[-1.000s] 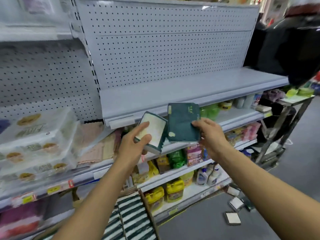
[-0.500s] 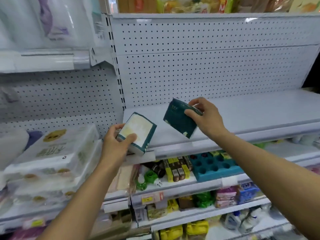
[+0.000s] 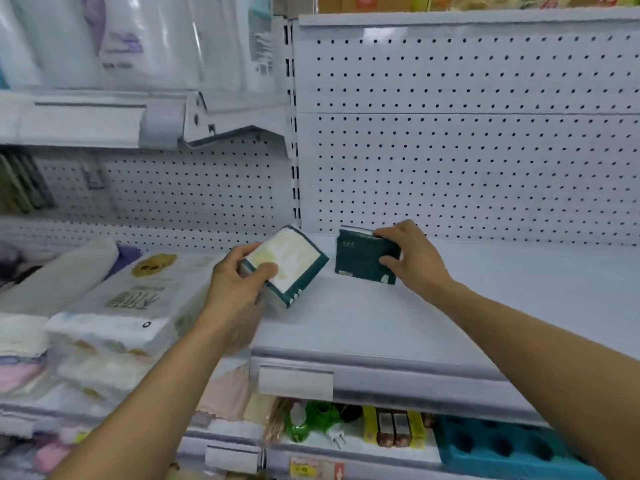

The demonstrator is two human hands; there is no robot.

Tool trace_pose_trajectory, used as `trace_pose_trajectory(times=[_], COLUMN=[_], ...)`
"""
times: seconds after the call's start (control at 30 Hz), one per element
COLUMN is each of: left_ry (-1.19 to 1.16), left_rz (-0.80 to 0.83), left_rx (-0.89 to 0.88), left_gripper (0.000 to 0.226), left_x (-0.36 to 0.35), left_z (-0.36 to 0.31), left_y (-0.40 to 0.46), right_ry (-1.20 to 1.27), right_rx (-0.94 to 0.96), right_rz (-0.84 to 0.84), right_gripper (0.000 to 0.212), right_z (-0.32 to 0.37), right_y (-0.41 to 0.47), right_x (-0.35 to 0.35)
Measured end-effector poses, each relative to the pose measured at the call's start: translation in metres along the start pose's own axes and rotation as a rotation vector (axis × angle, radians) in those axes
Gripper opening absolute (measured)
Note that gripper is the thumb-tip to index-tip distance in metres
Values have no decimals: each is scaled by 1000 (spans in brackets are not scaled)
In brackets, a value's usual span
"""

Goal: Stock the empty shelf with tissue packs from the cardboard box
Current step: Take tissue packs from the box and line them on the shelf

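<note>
1. Your right hand (image 3: pixel 414 259) gripped a dark green plastic-wrapped rectangular tissue pack (image 3: pixel 363 259), fingers curled over its top edge and thumb on the front face. The pack stood nearly upright at the back of the empty pale grey metal shelf (image 3: pixel 381 327), close to the white perforated back panel (image 3: pixel 467 168). Contact with the shelf looked likely, but you could not confirm it.

2. Your left hand (image 3: pixel 239 282) gripped a second green-edged tissue pack with a cream-white face (image 3: pixel 289 263), thumb across the face, fingers hidden beneath. It sat tilted at the shelf's left end, at about 9 o'clock from the dark green pack, the two near but apart.

3. Handling judgement: both packs looked light and soft, film-wrapped, so slippery and easily dented. Holding across the short width, thumb opposite fingers, seemed the best hold. Squeezing the corners would crumple them.

4. Large white plastic-wrapped paper bundles (image 3: pixel 114 306) lay at 9 o'clock of your left hand, on the neighbouring bay.

5. The cardboard box was out of view.

6. Progress judgement: stocking had barely begun, with the shelf bare apart from these two packs.

7. Next, probably, you would stand the tilted pack beside the first, faces forward. A thin soft pack may topple when released.
</note>
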State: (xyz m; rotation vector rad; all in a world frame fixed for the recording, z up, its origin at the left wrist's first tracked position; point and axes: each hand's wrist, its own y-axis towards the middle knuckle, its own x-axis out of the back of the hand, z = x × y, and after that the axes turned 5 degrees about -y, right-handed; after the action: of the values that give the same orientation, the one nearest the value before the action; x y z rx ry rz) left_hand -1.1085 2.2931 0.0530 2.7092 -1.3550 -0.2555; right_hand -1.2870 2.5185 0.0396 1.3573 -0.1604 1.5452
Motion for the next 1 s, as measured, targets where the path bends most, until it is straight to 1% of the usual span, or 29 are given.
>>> trace_pose_trajectory(times=[0.1,0.17,0.27,0.37,0.53,0.6,0.67,0.7,0.77,0.8,0.83,0.87,0.9,0.93,1.0], left_ry=[6,25,-22,-46,-3,-6,-52,-76,-136,-159,-174,-195,-229,-268,-294], left_rz=[-50,-56,-57,-32,5,12,8,-1,0,12,30,50,69,86,144], left_rx=[34,44,90,119,117,126,144,154,185,204,228,256,293,332,375], left_gripper=[27,28,28,28,27,25,21,19,17,17,19,19,23,34,61], left_x=[-8,-14,-24,-33,-43,-46,-50,-52,-58,-62,-66,-70,-73,-75,-77], left_z=[9,14,19,22,28,30,29,28,23,20,17,14,10,6,0], left_y=[24,37,53,64,76,79,82,83,84,83,81,79,76,74,72], right_ry=[-11,-22,-73,-123,-327,-373,-361,-318,-229,-198,-155,-76,36,173,521], right_rx=[51,72,108,132,170,176,181,236,482,604,672,669,600,479,164], right_rz=[8,3,5,-17,-101,-120,-149,-150,-96,-60,-40,-42,-53,-44,62], right_gripper=[46,46,45,45,47,55,73,82,91,90,84,72,56,41,23], right_z=[-15,-21,-29,-38,-53,-53,-47,-42,-31,-26,-21,-17,-12,-7,4], right_y=[47,74,103,119,128,129,123,118,100,90,79,70,61,53,43], right_x=[-23,-36,-52,-59,-62,-62,-55,-50,-38,-32,-29,-27,-24,-19,-5])
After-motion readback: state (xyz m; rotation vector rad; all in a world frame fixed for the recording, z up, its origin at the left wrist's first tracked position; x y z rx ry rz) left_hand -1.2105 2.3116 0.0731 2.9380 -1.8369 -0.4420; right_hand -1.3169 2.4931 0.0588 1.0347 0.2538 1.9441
